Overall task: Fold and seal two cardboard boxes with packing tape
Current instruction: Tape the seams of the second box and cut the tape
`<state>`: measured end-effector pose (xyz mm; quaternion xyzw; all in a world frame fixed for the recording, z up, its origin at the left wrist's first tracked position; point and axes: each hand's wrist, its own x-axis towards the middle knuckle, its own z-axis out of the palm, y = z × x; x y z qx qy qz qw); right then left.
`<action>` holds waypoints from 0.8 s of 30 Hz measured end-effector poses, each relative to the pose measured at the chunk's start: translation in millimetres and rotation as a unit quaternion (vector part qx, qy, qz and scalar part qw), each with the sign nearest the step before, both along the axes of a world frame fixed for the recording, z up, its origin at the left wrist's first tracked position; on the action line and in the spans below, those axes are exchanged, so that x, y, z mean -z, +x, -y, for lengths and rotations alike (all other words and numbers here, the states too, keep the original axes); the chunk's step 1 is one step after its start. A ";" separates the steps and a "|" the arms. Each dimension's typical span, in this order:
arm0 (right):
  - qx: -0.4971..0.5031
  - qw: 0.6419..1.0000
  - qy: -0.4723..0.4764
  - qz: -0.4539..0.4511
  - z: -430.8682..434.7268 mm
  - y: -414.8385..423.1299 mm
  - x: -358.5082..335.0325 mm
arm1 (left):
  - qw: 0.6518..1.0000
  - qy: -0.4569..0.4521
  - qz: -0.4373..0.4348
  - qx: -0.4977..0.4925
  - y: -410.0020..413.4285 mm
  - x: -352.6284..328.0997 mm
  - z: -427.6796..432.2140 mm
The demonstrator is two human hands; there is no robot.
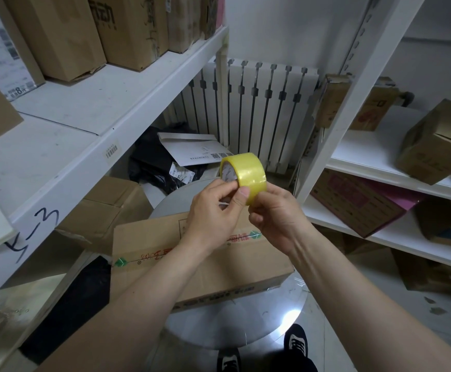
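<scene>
A yellow roll of packing tape (247,171) is held up in front of me, above a closed cardboard box (165,267). The box lies on a round grey table (245,318) and has red print and green marks along its top seam. My left hand (213,210) pinches the roll's near side, thumb on the tape's surface. My right hand (275,213) grips the roll from below and the right, fingers curled round its edge. Both forearms reach in from the bottom of the view.
White shelving (98,124) with brown boxes stands at the left, another white rack (380,167) with boxes at the right. A white radiator (259,108) is behind. More cardboard (106,208), black bags and a white envelope (192,151) lie on the floor. My shoes (295,342) show below the table.
</scene>
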<state>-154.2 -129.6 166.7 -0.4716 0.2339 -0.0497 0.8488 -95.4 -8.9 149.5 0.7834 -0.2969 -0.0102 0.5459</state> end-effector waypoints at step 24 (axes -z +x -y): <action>-0.066 0.969 -0.212 0.106 15.4 -9.2 5.9 | 0.986 -0.121 -0.116 -0.015 7.0 -20.8 1.1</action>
